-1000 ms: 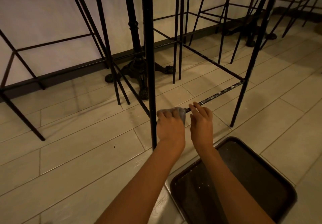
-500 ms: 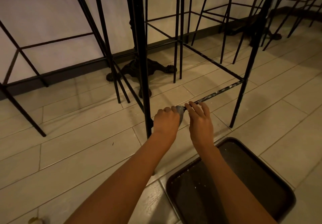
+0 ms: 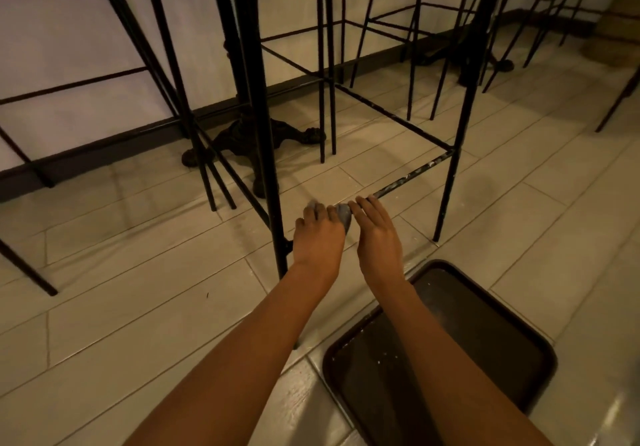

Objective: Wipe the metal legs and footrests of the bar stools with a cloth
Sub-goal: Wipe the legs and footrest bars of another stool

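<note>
Low at the near-left end of the stool's front footrest (image 3: 412, 178), my left hand (image 3: 317, 237) has its fingers curled down over the grey cloth (image 3: 344, 216), bunching it onto the bar just right of the near upright leg (image 3: 270, 168). Only a small fold of cloth peeks out on the right side of my knuckles. My right hand (image 3: 379, 241) sits just beside it, with the fingers lying fairly straight and close together. Their tips rest on the bar against the cloth's edge and grip nothing.

The footrest is a thin bar whose long axis runs from that near-left leg away to the far right, where it meets the next leg (image 3: 450, 196). From my fingers the exposed length lies to the right and farther off, and it is flecked with pale specks along most of it. I judge that stretch is not yet wiped.

So the stroke ahead should follow the bar's line, right and away. My right hand is nearer the dirty part, but the cloth is in my left, which would have to slide past where my right fingertips lie, so these should lift or lead. A dark tray (image 3: 502, 359) lies on the tiled floor (image 3: 138, 289) under my right forearm.
</note>
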Demonstrator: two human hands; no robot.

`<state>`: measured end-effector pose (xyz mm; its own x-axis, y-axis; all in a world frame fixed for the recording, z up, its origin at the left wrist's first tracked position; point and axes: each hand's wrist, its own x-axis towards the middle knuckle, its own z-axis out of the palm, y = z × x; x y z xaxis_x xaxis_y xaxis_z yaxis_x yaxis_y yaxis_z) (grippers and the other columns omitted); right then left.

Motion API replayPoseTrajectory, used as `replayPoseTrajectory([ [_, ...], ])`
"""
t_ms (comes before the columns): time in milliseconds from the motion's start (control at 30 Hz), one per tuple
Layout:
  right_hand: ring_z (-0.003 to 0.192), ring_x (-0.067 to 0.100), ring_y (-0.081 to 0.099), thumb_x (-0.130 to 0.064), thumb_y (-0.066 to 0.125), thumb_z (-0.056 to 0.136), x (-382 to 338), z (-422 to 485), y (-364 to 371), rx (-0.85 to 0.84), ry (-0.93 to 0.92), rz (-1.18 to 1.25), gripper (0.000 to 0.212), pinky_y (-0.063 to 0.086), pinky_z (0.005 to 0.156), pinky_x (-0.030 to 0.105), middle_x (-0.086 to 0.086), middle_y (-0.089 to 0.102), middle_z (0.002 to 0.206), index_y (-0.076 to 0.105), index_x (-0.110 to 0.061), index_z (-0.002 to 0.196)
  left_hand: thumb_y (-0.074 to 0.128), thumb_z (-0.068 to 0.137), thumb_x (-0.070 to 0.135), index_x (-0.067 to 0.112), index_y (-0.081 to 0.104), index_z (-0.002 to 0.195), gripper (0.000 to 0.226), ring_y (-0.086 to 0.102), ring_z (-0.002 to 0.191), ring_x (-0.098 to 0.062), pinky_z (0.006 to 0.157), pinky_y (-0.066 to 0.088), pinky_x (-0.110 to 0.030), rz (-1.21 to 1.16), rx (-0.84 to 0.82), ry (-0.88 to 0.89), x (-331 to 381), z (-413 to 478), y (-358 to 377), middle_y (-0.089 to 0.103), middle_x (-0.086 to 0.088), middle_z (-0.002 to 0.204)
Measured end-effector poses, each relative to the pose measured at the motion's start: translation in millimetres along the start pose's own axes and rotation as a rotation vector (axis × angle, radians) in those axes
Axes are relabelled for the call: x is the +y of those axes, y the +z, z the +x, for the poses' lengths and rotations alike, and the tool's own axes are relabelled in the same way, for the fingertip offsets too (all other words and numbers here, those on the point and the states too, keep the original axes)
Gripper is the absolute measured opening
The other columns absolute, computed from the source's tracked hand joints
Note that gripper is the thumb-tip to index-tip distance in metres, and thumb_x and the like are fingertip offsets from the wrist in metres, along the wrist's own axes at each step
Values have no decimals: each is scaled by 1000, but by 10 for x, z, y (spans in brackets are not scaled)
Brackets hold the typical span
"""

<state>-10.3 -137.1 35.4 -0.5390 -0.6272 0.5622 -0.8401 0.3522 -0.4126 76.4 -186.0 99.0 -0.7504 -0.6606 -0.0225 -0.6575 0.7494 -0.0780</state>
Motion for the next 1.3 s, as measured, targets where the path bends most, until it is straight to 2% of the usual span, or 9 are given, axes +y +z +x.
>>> replayPoseTrajectory([
  [100,121,33,51,8,43,73,-3,7,12,8,24,12,48,32,104,38,17,61,122,60,-2,117,58,87,9,3,14,142,71,19,139,-34,108,32,-40,-18,21,44,-11,50,53,21,-21,149],
  [300,123,32,50,10,41,72,35,9,38,0,71,56,51,30,106,37,18,59,124,58,0,119,60,86,11,2,11,143,75,38,127,-35,100,40,-37,-36,53,125,-71,78,135,34,-21,142],
  [467,122,33,50,13,41,73,-17,-5,30,10,77,50,50,30,105,40,19,59,124,58,1,118,61,85,11,1,5,144,82,39,125,-34,100,41,-36,-34,68,179,-115,67,168,33,-20,141],
  [700,128,28,44,23,47,73,-66,-14,16,-9,119,40,57,26,108,35,16,55,130,54,-2,124,51,91,10,-1,0,144,74,36,127,-34,100,41,-36,-27,114,237,-126,123,228,29,-22,142],
  [867,128,29,45,24,46,74,-8,56,-92,-106,88,0,58,27,108,31,16,54,131,53,-3,125,47,93,8,-1,3,143,68,38,126,-34,99,41,-35,-56,123,248,-99,166,254,31,-21,141],
  [1033,117,33,55,25,53,67,215,223,-176,-123,-6,-99,57,37,103,40,19,60,123,58,1,118,40,95,7,-2,5,143,60,38,125,-33,101,38,-34,-120,110,263,33,263,214,33,-21,140],
  [1100,110,34,60,23,56,64,315,316,-193,-115,-55,-123,53,42,97,43,20,64,116,62,3,113,50,92,11,-4,17,142,62,46,118,-31,96,42,-33,-111,138,230,89,326,208,42,-20,134],
  [1200,104,33,63,10,53,73,465,424,-223,-124,-110,-138,38,47,94,38,18,66,110,64,1,108,86,57,19,2,61,115,66,66,78,-23,62,54,-26,-98,244,226,205,467,240,68,-12,93],
  [1300,108,30,60,7,55,78,651,486,-243,-137,-134,-123,35,46,97,35,16,65,113,64,-2,111,90,45,19,3,67,103,64,65,65,-22,52,53,-25,-125,280,214,318,578,265,69,-10,80],
])
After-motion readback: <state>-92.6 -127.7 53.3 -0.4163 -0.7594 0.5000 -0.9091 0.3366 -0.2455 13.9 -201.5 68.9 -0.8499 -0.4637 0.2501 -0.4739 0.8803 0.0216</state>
